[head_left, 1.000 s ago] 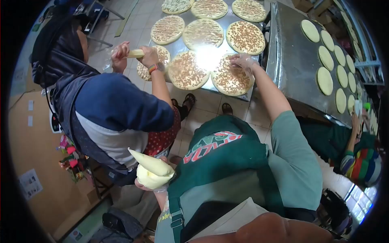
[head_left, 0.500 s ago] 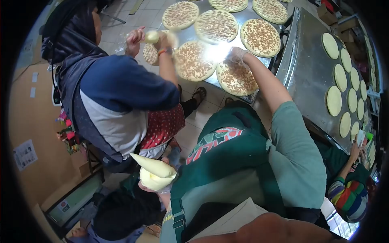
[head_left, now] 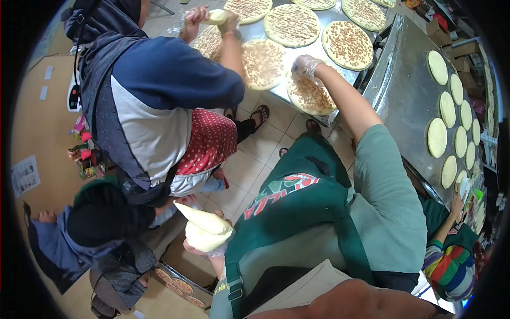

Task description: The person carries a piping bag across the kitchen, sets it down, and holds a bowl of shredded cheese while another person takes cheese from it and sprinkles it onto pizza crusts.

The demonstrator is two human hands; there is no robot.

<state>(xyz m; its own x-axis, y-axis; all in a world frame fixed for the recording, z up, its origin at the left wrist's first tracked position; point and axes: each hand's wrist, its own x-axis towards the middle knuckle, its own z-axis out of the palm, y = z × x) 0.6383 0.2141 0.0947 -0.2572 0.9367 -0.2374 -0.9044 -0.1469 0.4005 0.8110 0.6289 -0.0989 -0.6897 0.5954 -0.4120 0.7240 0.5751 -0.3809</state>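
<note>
My left hand (head_left: 218,249), in a clear plastic glove, is closed around a full piping bag (head_left: 204,229) of pale cream, its pointed end tilted up and left. At the table, my right hand (head_left: 307,66), also gloved, is palm down with loosely bent fingers apart, over the far edge of a round flatbread (head_left: 313,97) scattered with brown crumbs. The fingertips are partly hidden. Beside it lies another crumb-topped flatbread (head_left: 261,64), and one more crumb-topped flatbread (head_left: 348,45) sits farther right.
Behind these are flatbreads with piped brown lines (head_left: 292,25). A co-worker (head_left: 175,85) at left holds a pale piping bag (head_left: 217,17). A metal griddle (head_left: 396,80) at right bears several plain rounds (head_left: 437,137); another person's hand (head_left: 457,204) is there. Other people and an open cardboard box (head_left: 180,290) are lower left.
My right hand has shifted slightly left on the crumb-topped flatbread. My left hand keeps hold of the piping bag. The co-worker's hands have moved up and right; people at lower left have shifted.
</note>
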